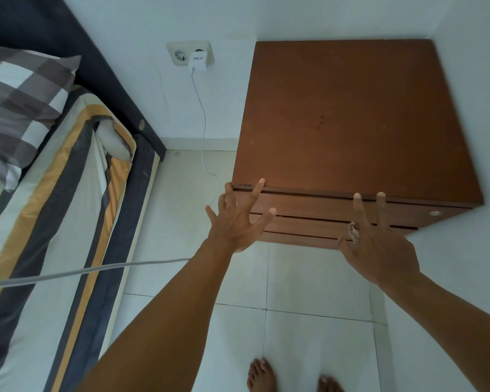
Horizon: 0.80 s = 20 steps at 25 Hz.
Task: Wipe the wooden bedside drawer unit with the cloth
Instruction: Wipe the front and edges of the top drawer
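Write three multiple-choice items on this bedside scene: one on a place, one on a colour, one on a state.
1. The wall socket sits:
A. on the wall, left of the drawer unit
B. on the unit's top
C. on the floor tiles

2. The charger plugged into it is:
A. black
B. white
C. red

3. The left hand and right hand are:
A. gripping a cloth
B. clenched in fists
C. open, fingers spread

Answers: A, the socket is on the wall beside the unit; B, the plugged-in block is white; C, both hands are spread and hold nothing.
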Available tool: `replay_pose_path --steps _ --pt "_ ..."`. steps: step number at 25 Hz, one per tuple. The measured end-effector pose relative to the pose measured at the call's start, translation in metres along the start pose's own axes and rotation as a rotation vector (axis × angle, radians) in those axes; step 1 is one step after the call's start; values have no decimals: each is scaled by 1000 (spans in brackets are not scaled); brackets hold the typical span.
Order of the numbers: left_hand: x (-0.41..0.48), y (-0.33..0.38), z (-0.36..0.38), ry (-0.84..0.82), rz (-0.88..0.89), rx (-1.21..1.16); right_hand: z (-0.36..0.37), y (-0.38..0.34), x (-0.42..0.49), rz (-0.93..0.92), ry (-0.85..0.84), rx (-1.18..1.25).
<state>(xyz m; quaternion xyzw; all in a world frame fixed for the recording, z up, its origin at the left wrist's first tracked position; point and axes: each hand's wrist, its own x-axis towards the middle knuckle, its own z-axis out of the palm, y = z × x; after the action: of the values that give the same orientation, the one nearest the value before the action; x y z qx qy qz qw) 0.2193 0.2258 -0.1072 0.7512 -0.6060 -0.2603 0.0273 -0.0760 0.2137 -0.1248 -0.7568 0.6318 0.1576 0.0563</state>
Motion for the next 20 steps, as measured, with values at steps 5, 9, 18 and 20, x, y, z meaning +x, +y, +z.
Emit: replay_pose_path --steps 5,9,18,20 --pt "4 3 -10 0 -11 186 0 1 0 11 23 20" --pt "9 3 -19 -3 9 241 -6 0 0 15 14 85" --pt "6 7 -23 38 52 371 -35 -4 -9 104 19 289" --pt "5 11 -23 51 63 407 -35 -1 -9 111 20 294"
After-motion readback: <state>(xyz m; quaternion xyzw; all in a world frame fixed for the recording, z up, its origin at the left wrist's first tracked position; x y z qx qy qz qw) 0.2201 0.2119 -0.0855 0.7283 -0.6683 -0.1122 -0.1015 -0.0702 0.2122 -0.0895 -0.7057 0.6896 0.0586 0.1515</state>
